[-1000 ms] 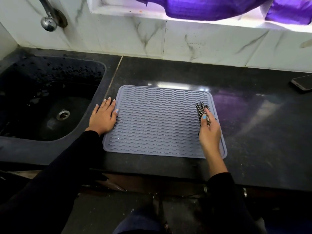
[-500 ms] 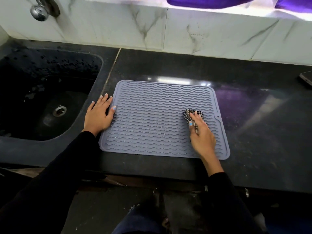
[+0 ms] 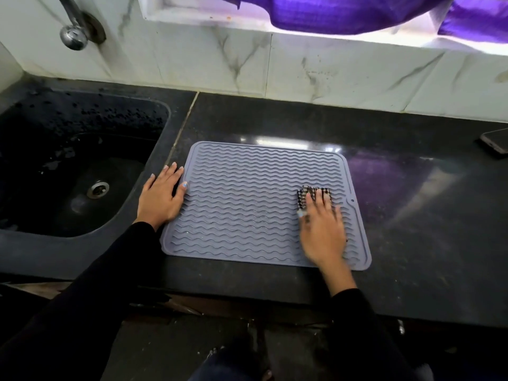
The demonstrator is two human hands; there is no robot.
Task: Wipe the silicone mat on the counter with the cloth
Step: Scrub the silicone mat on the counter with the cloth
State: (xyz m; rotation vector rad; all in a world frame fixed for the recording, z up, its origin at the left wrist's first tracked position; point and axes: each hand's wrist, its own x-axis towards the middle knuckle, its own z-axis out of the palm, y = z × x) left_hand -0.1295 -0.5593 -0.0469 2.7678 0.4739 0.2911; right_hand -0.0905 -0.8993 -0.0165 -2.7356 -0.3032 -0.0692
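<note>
Dark stone counter (image 3: 412,215) under a marble-tiled wall, black sink (image 3: 68,174) to the left, purple curtain (image 3: 330,12) at the window above.

Right hand (image 3: 323,229) lies flat on the cloth (image 3: 310,194), fingers spread and fairly straight over it, pressing it down rather than curling round it; the checked cloth shows only as a bunched edge past the fingertips. The hand is blurred, so I cannot tell how the thumb lies. A second ago this hand was at the mat's right edge with the cloth held more upright and pinched; half a second ago it was further in, fingers over the cloth. Now it sits lower on the mat's right part and the palm is down. Judgement: the stroke is under way, working back and forth over the right side.

The mat (image 3: 247,204), grey with wavy ridges, lies flat on the counter just right of the sink, its near edge close to the counter's front.

Left hand (image 3: 162,196) rests open and flat at the mat's left edge, thumb on the rim, the rest on the counter; it has not moved across the three views. It looks to be pinning the mat against sliding.

Middle and left of the mat look not yet covered by this pass.

A phone (image 3: 494,141) lies at the far right, well apart.
</note>
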